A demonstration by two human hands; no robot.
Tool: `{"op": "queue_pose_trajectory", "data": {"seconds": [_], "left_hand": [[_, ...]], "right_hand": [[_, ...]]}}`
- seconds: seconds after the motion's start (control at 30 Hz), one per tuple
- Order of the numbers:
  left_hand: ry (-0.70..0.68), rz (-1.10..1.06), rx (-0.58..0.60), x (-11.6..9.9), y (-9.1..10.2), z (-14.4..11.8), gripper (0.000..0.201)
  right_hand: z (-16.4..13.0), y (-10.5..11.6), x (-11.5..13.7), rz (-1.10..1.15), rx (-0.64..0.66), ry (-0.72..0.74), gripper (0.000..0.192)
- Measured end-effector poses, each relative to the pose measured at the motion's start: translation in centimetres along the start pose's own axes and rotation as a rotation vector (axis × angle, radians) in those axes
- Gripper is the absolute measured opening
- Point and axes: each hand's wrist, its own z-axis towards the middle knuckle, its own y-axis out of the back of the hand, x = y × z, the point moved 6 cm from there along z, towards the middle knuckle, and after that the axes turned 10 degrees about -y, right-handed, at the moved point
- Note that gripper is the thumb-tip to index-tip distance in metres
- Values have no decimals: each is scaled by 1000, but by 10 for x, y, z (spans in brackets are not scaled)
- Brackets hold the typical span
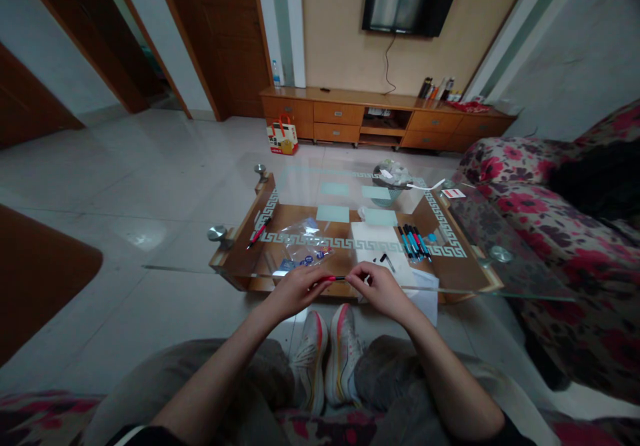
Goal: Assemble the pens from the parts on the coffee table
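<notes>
both hands (340, 287) grip red pen (334, 278); clear bag (303, 249) w/ bits.

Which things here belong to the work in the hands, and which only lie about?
In use: thin red pen, held by left hand and right hand.
Lying about: row of blue pens, clear plastic bag, white paper sheet, glass table.

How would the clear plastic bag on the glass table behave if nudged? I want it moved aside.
The clear plastic bag looks thin and crumpled, so it is probably floppy and light. On the smooth glass table it would likely slide easily, though the small items inside may shift.
</notes>
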Motion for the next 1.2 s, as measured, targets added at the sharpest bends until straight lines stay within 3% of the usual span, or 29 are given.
{"op": "queue_pose_trajectory", "data": {"seconds": [0.1,0.4,0.83,1.2], "left_hand": [[11,-1,12,1,-1,-1,22],[24,5,18,1,-1,-1,22],[45,-28,32,3,-3,-1,23],[47,7,0,2,-1,-1,25]], "right_hand": [[-1,1,0,18,-24,25,17],[-1,0,-1,9,2,-25,30],[-1,7,3,55,-78,17,16],[0,11,1,119,-111,14,18]]}}
